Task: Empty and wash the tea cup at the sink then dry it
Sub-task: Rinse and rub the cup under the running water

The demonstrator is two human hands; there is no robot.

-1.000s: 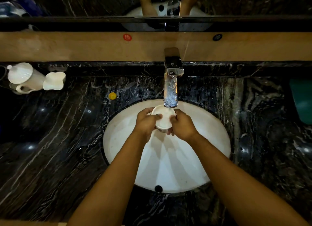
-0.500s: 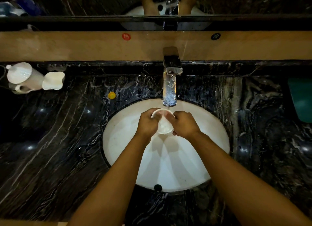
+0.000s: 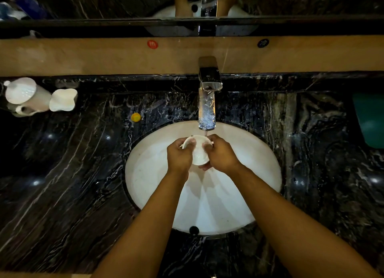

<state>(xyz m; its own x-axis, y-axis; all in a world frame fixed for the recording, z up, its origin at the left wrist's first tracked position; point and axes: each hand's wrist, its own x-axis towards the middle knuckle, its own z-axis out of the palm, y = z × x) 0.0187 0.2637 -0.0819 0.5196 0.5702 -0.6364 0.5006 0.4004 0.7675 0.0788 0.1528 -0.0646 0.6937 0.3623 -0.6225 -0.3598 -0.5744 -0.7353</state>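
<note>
A small white tea cup is held over the white oval sink, just below the spout of the chrome tap. Its mouth tilts away from me toward the tap, and its base faces me. My left hand grips the cup's left side with the thumb over the rim. My right hand grips the right side, fingers curled under it. Water falls from the spout right at the cup's far rim.
Dark veined marble counter surrounds the sink. A white kettle and a white cup stand at the far left. A small yellow cap lies near the basin. A teal object sits at the right edge. A mirror runs behind.
Both hands turned and tipped the cup under the tap; its mouth faced up a second ago and now leans toward the tap, base toward me.
</note>
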